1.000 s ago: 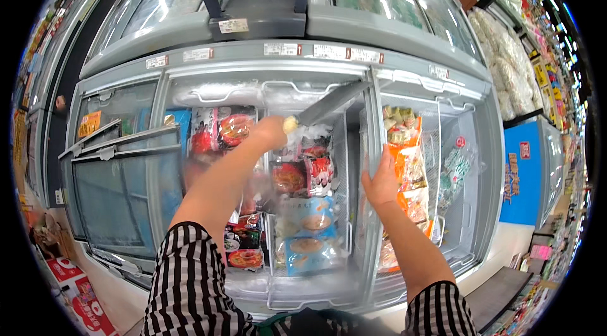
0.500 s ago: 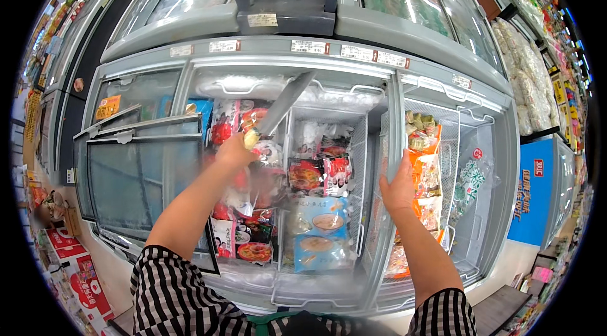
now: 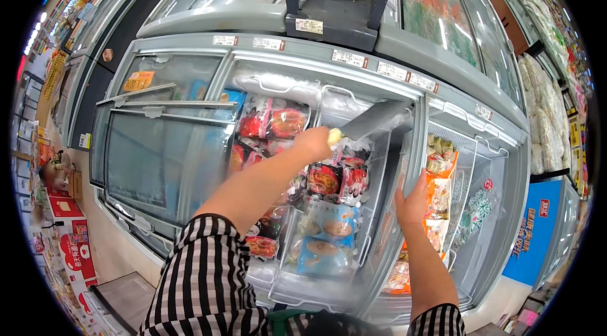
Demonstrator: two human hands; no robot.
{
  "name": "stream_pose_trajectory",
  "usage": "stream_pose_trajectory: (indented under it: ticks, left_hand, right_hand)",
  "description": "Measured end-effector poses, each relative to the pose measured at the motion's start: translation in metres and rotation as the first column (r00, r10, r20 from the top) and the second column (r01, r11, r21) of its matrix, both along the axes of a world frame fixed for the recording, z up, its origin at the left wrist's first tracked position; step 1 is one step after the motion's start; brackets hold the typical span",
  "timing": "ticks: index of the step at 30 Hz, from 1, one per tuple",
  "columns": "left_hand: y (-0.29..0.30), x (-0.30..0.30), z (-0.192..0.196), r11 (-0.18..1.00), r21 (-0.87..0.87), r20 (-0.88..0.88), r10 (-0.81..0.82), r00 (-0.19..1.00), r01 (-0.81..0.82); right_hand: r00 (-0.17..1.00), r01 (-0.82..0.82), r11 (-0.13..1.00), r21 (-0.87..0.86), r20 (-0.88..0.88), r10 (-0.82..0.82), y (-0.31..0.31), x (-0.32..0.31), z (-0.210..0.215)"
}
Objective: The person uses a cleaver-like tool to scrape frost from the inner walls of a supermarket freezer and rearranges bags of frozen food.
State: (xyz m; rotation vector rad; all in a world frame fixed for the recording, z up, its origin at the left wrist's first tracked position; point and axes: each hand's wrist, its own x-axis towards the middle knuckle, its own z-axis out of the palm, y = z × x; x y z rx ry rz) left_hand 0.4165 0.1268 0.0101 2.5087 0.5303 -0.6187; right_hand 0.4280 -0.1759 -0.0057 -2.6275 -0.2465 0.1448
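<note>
Since the earlier frame the left hand (image 3: pixel 314 144) has been pushing further right and deeper into the open grey chest freezer (image 3: pixel 265 42), carrying the flat grey-bladed scraper with a pale yellow handle (image 3: pixel 367 123). Its fingers are wrapping tight around the handle, the blade angling up toward the frosted inner wall, above red frozen-food packets (image 3: pixel 329 179). The right hand (image 3: pixel 412 200) is pressing flat, fingers spread, against the slid-back glass sliding lid (image 3: pixel 404 165).
</note>
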Motion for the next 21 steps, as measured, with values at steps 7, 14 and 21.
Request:
stream_pose_trajectory:
  ticks: [7, 14, 21]
  left_hand:
    - [0.060, -0.069, -0.017, 0.936, -0.065, 0.061, 0.349, 0.935, -0.345]
    - [0.058, -0.090, -0.009, 0.707, -0.437, -0.065, 0.592, 0.803, -0.556]
    - [0.046, -0.136, -0.027, 0.590, -0.558, -0.143, 0.624, 0.769, -0.583]
  right_hand:
    - [1.000, 0.027, 0.999, -0.031, -0.014, -0.027, 0.001, -0.001, 0.005]
    - [0.997, 0.043, 0.999, 0.021, -0.060, -0.042, 0.005, -0.001, 0.012]
    - [1.000, -0.004, 1.000, 0.017, 0.021, 0.003, 0.000, -0.002, 0.002]
